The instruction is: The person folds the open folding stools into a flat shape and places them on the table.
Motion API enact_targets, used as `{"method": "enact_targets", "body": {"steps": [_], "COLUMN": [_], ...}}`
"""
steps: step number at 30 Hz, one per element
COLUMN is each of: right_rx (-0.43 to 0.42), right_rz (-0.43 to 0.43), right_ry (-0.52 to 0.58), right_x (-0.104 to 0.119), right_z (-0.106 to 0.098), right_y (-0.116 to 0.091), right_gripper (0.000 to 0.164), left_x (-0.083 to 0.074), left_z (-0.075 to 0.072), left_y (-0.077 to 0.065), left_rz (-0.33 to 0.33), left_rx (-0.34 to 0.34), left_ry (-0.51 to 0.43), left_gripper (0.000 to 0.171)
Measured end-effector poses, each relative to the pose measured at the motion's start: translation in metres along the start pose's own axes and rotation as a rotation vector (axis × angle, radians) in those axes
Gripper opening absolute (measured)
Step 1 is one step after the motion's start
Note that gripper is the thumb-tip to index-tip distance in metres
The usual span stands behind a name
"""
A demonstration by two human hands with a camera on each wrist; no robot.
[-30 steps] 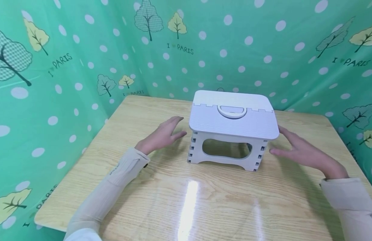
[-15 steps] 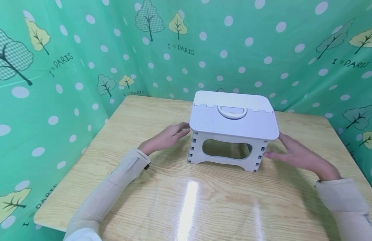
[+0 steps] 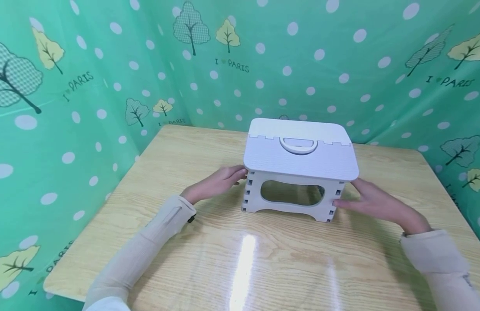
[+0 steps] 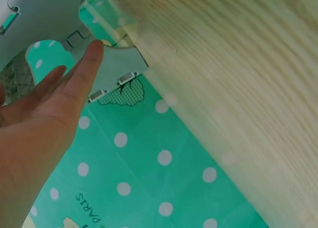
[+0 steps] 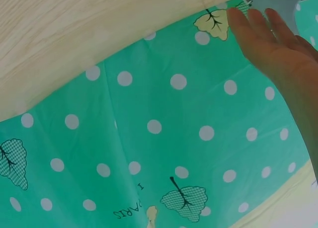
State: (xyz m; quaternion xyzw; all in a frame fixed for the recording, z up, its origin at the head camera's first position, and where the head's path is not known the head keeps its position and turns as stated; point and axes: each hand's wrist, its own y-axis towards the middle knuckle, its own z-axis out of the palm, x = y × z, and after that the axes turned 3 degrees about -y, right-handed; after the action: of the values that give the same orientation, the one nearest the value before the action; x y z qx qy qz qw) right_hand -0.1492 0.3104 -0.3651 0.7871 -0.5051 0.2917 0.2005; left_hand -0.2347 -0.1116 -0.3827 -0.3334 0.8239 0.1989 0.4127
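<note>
A white folding step stool [image 3: 298, 157] stands upright on the wooden table, its top flat and its legs spread. A curved carrying handle [image 3: 298, 149] lies in its top. My left hand [image 3: 216, 181] is at the stool's left side, fingertips just below the top's edge; in the left wrist view the fingers [image 4: 82, 76] look nearly straight. On the other side, my right hand [image 3: 376, 205] has its thumb against the front right leg edge, while its other fingers are partly hidden behind the side. The right wrist view shows those fingers [image 5: 256, 32] extended.
The wooden table [image 3: 178, 259] reaches around the stool, with a bright light reflection in front. A green dotted curtain [image 3: 224, 77] hangs behind and along the left and right edges of the table.
Both hands have moved inward to the stool's sides. The left fingertips have come up to its left side, and the right thumb has reached the front right leg. The stool has stayed in place.
</note>
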Motion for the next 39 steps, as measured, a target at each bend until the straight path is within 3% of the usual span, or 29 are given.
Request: {"method": "enact_targets", "body": {"steps": [9, 15, 22, 29, 39], "right_rx": [0.044, 0.032, 0.022, 0.030, 0.045], "right_rz": [-0.035, -0.040, -0.049, -0.057, -0.055], "right_ry": [-0.024, -0.011, 0.035, 0.035, 0.065], "right_x": [-0.005, -0.004, 0.000, 0.001, 0.006], "right_z": [0.006, 0.011, 0.015, 0.018, 0.017], "right_y": [-0.001, -0.001, -0.002, 0.002, 0.003], "right_gripper": [0.082, 0.075, 0.068, 0.065, 0.061], "left_x": [-0.005, -0.008, -0.009, -0.011, -0.013], "left_z": [0.008, 0.011, 0.014, 0.017, 0.031], "left_y": [0.002, 0.005, 0.006, -0.004, -0.015], "left_rz": [-0.015, 0.015, 0.003, -0.022, -0.051], "left_rx": [-0.013, -0.016, -0.004, -0.017, -0.065], "left_ry": [-0.053, -0.066, -0.114, -0.161, -0.142], "left_gripper": [0.044, 0.045, 0.045, 0.043, 0.045]}}
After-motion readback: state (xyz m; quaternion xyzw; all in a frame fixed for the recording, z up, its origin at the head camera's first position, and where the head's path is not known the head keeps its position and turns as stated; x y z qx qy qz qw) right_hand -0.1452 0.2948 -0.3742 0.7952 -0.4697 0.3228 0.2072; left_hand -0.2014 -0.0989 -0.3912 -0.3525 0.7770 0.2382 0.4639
